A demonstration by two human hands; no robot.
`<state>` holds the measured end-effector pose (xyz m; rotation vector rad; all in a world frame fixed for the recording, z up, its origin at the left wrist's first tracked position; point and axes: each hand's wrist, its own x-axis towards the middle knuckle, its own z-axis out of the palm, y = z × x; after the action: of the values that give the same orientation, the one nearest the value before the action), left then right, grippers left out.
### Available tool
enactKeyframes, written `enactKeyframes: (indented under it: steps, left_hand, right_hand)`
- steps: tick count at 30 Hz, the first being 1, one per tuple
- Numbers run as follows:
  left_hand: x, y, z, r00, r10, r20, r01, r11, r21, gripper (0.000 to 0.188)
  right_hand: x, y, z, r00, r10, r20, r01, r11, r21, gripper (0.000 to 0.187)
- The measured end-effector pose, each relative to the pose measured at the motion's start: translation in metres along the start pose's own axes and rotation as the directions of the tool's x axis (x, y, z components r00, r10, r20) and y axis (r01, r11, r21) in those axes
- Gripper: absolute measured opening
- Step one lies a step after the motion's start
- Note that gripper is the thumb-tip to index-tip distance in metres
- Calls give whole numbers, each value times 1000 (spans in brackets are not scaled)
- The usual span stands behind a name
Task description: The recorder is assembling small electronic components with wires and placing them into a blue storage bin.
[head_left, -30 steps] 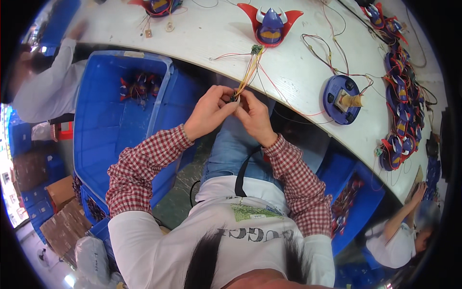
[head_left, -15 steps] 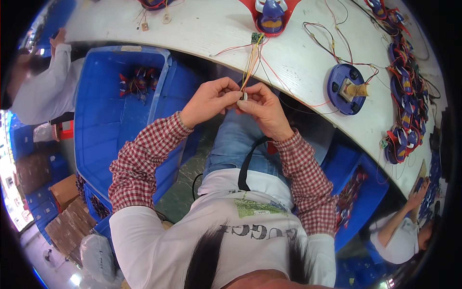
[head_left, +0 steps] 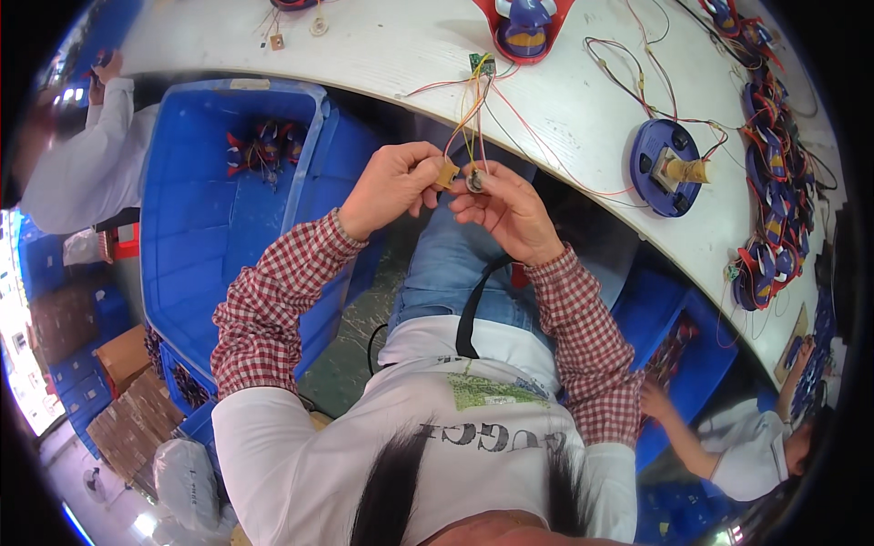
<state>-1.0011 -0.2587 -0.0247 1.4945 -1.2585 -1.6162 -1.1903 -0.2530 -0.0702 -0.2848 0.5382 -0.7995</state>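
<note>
Just in front of the table edge, my left hand (head_left: 387,193) pinches a small tan square board (head_left: 447,174) between thumb and fingers. Close beside it, my right hand (head_left: 512,207) grips a small round metallic disc (head_left: 474,182) by its side, the lower fingers curled. Thin yellow, red and white wires (head_left: 476,114) run from these two parts up to a small green circuit board (head_left: 482,65) on the table. Above that board sits a red and purple plastic toy part (head_left: 523,32). Where the wires join the disc is too small to tell.
A blue round base with a tan coil (head_left: 663,164) lies on the white table (head_left: 564,109), with loose wires around it. Several purple-red toy parts (head_left: 774,191) line the right side. A large blue bin (head_left: 209,246) stands left. Co-workers sit at both sides; one's arm (head_left: 678,423) reaches toward the right bin.
My hands have drawn slightly apart, and the tan board and round disc now show between them. The co-worker at right has brought an arm down toward the blue bin.
</note>
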Motion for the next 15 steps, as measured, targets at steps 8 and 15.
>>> enactKeyframes:
  steps: [8,15]
  left_hand:
    - [0,2,6,1000,10,-16,-10,1000,-16,15]
    - [-4,9,6,997,66,-50,-59,991,121,12]
  right_hand:
    - [1,5,9,972,-236,-10,186,789,-586,18]
    - [-7,6,8,957,-290,-24,219,770,-600,15]
